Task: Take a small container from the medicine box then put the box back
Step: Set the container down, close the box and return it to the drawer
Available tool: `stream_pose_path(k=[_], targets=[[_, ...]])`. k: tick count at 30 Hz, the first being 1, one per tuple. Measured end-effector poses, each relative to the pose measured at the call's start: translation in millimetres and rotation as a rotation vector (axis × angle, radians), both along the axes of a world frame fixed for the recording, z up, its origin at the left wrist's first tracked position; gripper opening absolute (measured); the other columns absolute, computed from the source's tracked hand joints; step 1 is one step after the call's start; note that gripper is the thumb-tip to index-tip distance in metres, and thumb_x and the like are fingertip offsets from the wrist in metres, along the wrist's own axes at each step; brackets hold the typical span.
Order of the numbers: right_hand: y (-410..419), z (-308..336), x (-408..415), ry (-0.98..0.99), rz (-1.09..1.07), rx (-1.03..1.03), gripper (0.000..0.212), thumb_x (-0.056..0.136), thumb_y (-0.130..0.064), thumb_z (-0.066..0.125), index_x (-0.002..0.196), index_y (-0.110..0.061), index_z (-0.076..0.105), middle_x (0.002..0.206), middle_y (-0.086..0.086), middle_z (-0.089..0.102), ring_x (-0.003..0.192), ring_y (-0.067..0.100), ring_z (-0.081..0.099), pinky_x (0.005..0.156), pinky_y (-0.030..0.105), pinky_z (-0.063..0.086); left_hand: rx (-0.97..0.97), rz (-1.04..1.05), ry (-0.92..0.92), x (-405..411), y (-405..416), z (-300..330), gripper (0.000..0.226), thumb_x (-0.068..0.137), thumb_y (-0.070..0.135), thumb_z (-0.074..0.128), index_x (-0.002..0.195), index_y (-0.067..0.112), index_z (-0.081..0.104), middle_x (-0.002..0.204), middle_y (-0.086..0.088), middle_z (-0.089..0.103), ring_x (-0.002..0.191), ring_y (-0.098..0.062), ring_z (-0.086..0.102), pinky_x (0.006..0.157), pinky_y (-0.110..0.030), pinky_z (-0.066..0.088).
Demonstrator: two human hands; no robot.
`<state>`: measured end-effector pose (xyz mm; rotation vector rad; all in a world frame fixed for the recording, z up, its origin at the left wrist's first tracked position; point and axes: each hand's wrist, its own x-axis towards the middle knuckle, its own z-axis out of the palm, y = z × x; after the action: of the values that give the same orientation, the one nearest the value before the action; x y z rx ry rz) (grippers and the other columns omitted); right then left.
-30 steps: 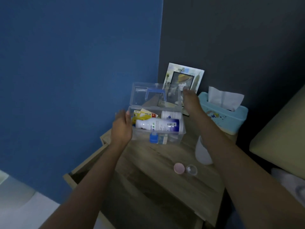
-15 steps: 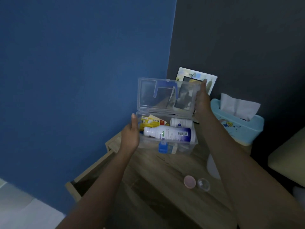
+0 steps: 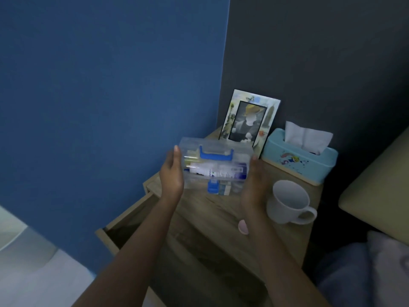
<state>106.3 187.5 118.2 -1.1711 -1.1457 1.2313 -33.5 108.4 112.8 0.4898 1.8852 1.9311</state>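
medicine box (image 3: 215, 168) is clamped between both hands, held above the desk (image 3: 221, 209), lid down, blue handle up. left hand (image 3: 172, 173) presses the box's left end, right hand (image 3: 253, 180) the right end; fingers on both are flat against the end walls, not curled, gripping nothing else. box long axis runs hand to hand, left-right. open drawer (image 3: 124, 227) lies below and to the left of the left hand, so that hand is nearer; likely the put-back spot, a down-left move. small pink-lidded container (image 3: 243, 227) sits on the desk just under the right forearm, partly hidden. counts: one box, one drawer, one container visible, one mug (image 3: 287, 201), one tissue box (image 3: 301, 160), one photo frame (image 3: 249, 119).
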Motion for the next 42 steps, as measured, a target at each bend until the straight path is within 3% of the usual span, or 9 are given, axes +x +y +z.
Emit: stream_pose_path(k=[4,8,14,17,20,22,26,29,42], targets=[[-1,-4,1,-0.030,0.004,-0.107,0.039,0.088,-0.037,0.065,0.112,-0.007,0.067,0.106,0.012,0.072,0.097,0.028,0.069,0.086,0.043,0.057,-0.125,-0.037,0.044,-1,-8,-16,0.057,0.092,0.047,0.050,0.133,0.008,0.055,0.134,-0.013,0.059,0.125,-0.026,0.055,0.107,-0.046,0.043],[1,-5,3,-0.109,0.054,-0.063,0.043,0.088,-0.033,0.066,0.123,-0.009,0.060,0.117,0.011,0.068,0.105,0.026,0.066,0.087,0.038,0.057,-0.084,-0.057,0.002,-6,-11,-17,0.045,0.090,0.045,0.056,0.118,0.011,0.067,0.112,-0.005,0.071,0.108,-0.020,0.066,0.089,-0.032,0.053],[5,-9,1,-0.072,0.074,-0.062,0.036,0.093,-0.021,0.061,0.120,0.003,0.063,0.113,0.019,0.070,0.074,0.010,0.063,0.044,-0.002,0.041,-0.133,-0.093,-0.001,-9,-12,-12,0.041,0.091,0.041,0.057,0.114,0.010,0.069,0.103,-0.003,0.071,0.102,-0.023,0.067,0.084,-0.031,0.052],[8,-13,2,-0.093,0.096,-0.063,0.035,0.093,-0.022,0.060,0.120,0.000,0.063,0.112,0.017,0.070,0.073,0.008,0.062,0.042,-0.002,0.040,-0.294,0.018,0.166,-4,-12,-12,0.054,0.088,0.046,0.057,0.126,0.008,0.060,0.126,-0.009,0.062,0.119,-0.025,0.057,0.099,-0.037,0.046],[10,-14,3,-0.102,0.084,-0.051,0.035,0.093,-0.025,0.061,0.120,-0.004,0.064,0.112,0.015,0.071,0.088,0.018,0.066,0.043,-0.002,0.042,-0.266,0.270,0.412,28,-20,-22,0.041,0.084,0.048,0.061,0.111,0.016,0.058,0.110,0.002,0.058,0.099,-0.013,0.057,0.081,-0.024,0.044],[11,-14,2,-0.099,0.076,-0.041,0.035,0.092,-0.026,0.062,0.119,-0.004,0.064,0.112,0.014,0.071,0.093,0.022,0.068,0.048,-0.001,0.044,-0.191,0.179,0.296,54,-20,-34,0.029,0.085,0.051,0.056,0.093,0.024,0.056,0.087,0.009,0.059,0.078,-0.007,0.058,0.065,-0.019,0.041],[11,-14,2,-0.090,0.082,-0.049,0.034,0.091,-0.026,0.062,0.119,-0.007,0.065,0.111,0.013,0.072,0.098,0.024,0.070,0.064,0.015,0.051,-0.196,-0.102,0.026,73,-8,-47,0.031,0.092,0.051,0.044,0.086,0.024,0.059,0.084,0.006,0.064,0.077,-0.006,0.059,0.062,-0.021,0.043],[12,-15,2,-0.097,0.079,-0.038,0.034,0.092,-0.026,0.062,0.119,-0.005,0.065,0.111,0.013,0.072,0.098,0.025,0.070,0.053,0.002,0.046,-0.190,-0.116,0.014,73,-1,-44,0.038,0.094,0.052,0.041,0.081,0.022,0.061,0.080,0.006,0.063,0.076,-0.007,0.059,0.061,-0.021,0.041],[15,-23,-1,-0.073,0.087,-0.013,0.036,0.092,-0.028,0.061,0.121,-0.007,0.064,0.112,0.012,0.071,0.100,0.024,0.070,0.071,0.020,0.053,-0.410,-0.163,0.424,62,-5,-40,0.019,0.091,0.039,0.057,0.081,0.023,0.057,0.073,0.010,0.058,0.071,-0.006,0.057,0.058,-0.019,0.039]])
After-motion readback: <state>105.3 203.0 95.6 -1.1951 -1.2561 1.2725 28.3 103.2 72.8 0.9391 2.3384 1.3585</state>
